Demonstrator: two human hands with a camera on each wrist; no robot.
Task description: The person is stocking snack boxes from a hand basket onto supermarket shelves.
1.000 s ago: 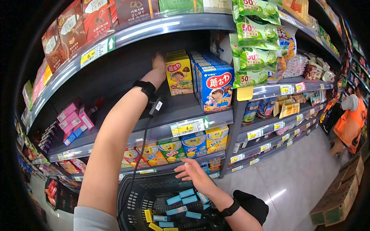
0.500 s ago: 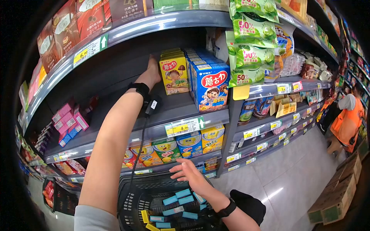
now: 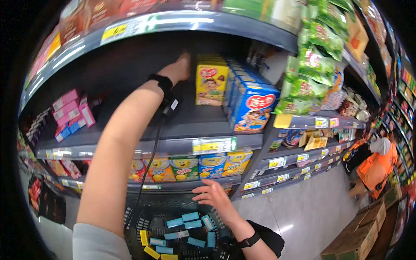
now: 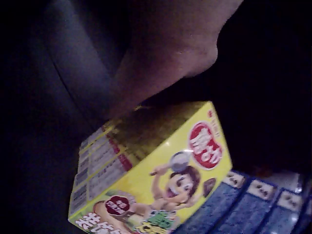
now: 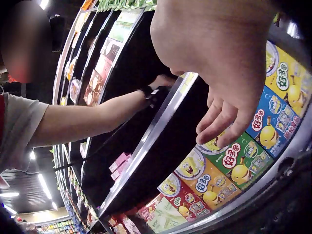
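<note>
In the head view my left hand [image 3: 183,67] reaches deep into the shelf, just left of a row of yellow snack boxes [image 3: 211,82]. The left wrist view shows that hand [image 4: 170,63] above the far end of the yellow boxes [image 4: 170,180], its fingertips lost in shadow. I cannot tell whether the fingers grip a box. Blue boxes [image 3: 255,106] of the same make stand to the right of the yellow ones. My right hand [image 3: 216,199] hovers over a dark shopping basket [image 3: 130,216], fingers loosely extended and holding nothing; pale blue and yellow packets [image 3: 190,216] lie inside.
Overhead runs the upper shelf's edge [image 3: 182,21], with green bags [image 3: 312,65] hanging at right. Pink boxes [image 3: 69,108] lie at the shelf's left. Colourful boxes [image 3: 186,168] line the shelf below. A person in an orange vest [image 3: 377,169] and cartons [image 3: 359,234] are at right.
The head view has shifted, carrying the shelves across the frame. My left hand now appears a little apart from the front yellow box. My right hand keeps its loose pose over the basket.
</note>
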